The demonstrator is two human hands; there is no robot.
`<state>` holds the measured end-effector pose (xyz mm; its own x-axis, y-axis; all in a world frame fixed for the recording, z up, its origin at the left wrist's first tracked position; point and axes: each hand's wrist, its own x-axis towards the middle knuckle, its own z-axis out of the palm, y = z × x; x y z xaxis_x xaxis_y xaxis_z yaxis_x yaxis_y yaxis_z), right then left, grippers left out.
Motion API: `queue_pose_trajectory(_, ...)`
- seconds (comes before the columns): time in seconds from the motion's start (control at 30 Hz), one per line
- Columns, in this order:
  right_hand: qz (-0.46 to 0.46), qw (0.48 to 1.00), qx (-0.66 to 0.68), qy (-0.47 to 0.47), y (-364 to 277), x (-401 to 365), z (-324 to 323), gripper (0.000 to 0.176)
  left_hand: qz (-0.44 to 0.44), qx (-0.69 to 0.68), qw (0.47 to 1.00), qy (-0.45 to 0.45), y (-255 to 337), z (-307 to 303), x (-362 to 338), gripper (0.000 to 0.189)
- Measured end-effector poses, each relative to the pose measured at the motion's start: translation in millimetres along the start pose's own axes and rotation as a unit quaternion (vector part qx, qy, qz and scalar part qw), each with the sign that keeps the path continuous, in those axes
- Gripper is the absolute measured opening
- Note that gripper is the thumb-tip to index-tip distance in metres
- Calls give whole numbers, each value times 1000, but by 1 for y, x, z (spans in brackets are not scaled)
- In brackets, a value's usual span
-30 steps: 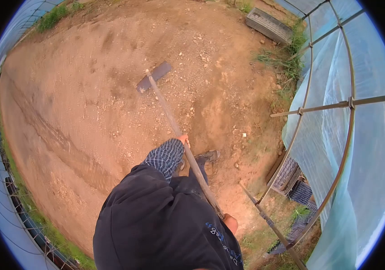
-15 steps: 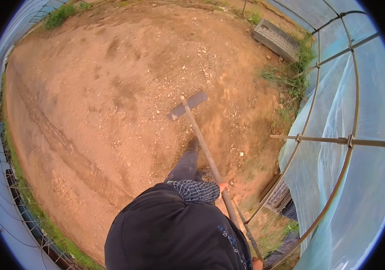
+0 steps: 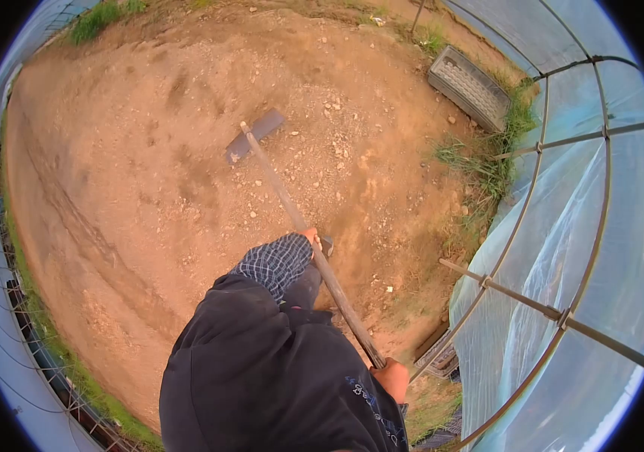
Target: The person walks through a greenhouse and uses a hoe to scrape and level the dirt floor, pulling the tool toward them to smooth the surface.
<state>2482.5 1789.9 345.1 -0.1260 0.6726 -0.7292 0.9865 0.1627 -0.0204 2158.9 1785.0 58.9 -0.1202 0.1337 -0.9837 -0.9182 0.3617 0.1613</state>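
A long-handled hoe [image 3: 280,188] slants across the view, its wooden shaft running up and to the left. Its wide, flat dark blade [image 3: 265,126] is over the pebbly soil at the far end. My left hand [image 3: 311,236], below a checked sleeve [image 3: 275,264], is wrapped around the shaft about midway. Further back, my right hand [image 3: 392,379] is closed around the rear end of the shaft, beside my dark jacket. A dark shoe [image 3: 327,246] shows just right of my left hand.
Brown dirt [image 3: 134,203] with scattered stones spreads ahead. On the right stands a metal-pipe frame [image 3: 537,305] with clear plastic sheeting [image 3: 533,248]. A grey trough-like crate [image 3: 469,87] sits by grass at the upper right. Another crate [image 3: 439,354] lies near my right hand.
The hoe blade has moved forward and to the left over the soil. Both hands have gone forward with the shaft, and my right hand has come further into view.
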Motion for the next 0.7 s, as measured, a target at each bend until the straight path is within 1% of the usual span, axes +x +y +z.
queue_pose_trajectory(0.03, -6, 1000, -8, 3, -7, 6, -9, 26, -3, -58, 997, 55, 16, 11, -18, 14)
queue_pose_trajectory(0.07, -6, 1000, -19, 15, 2, 6, -15, 26, -20, 13, 999, 39, 1, 7, 20, 14)
queue_pose_trajectory(0.13, 24, 999, -35, 26, 31, -1, -29, 26, 48, -58, 996, 39, -31, 47, -11, 18)
queue_pose_trajectory(0.17, 40, 998, -42, 28, 51, -9, -36, 26, -5, -82, 996, 27, -49, 65, -18, 14)
queue_pose_trajectory(0.2, 56, 997, -49, 30, 70, -19, -46, 26, -59, -80, 995, -24, -61, 81, -39, 13)
queue_pose_trajectory(0.23, 60, 996, -61, 21, 82, -31, -63, 27, -98, -64, 992, -44, -102, 90, -5, 10)
queue_pose_trajectory(0.27, 64, 995, -74, 13, 93, -44, -84, 28, -120, -49, 987, -90, -102, 115, -47, 9)
queue_pose_trajectory(0.3, 81, 989, -105, -62, 113, -55, -100, 36, -214, 11, 974, -76, -85, 134, -92, 9)
queue_pose_trajectory(0.33, 123, 983, -110, -85, 107, -63, -126, 36, -210, 10, 971, -113, -95, 150, -96, 9)
queue_pose_trajectory(0.37, 124, 982, -118, -83, 112, -65, -139, 36, -208, 9, 966, -151, -112, 165, -98, 9)
queue_pose_trajectory(0.43, 152, 980, -79, -101, 125, -68, -161, 35, -216, -10, 962, -168, -119, 190, -97, 9)
queue_pose_trajectory(0.47, 108, 987, -88, -80, 127, -63, -166, 37, -219, -24, 959, -179, -119, 199, -94, 9)
queue_pose_trajectory(0.5, 107, 987, -95, -79, 125, -53, -169, 37, -221, -31, 958, -182, -116, 205, -83, 9)
queue_pose_trajectory(0.57, 88, 991, -43, -86, 124, -21, -166, 35, -202, -37, 967, -154, -101, 212, -56, 8)
queue_pose_trajectory(0.6, 62, 992, -80, -69, 123, -1, -160, 30, -166, -50, 978, -117, -91, 213, -47, 10)
queue_pose_trajectory(0.63, 36, 991, -115, -54, 125, 24, -150, 27, -147, 40, 979, -134, -71, 209, -34, 13)
queue_pose_trajectory(0.67, 19, 997, -59, -46, 136, 55, -132, 29, -128, 131, 972, -148, -42, 200, -19, 18)
queue_pose_trajectory(0.7, 2, 999, -2, -39, 151, 89, -110, 32, -73, 116, 984, -111, -6, 188, -26, 18)
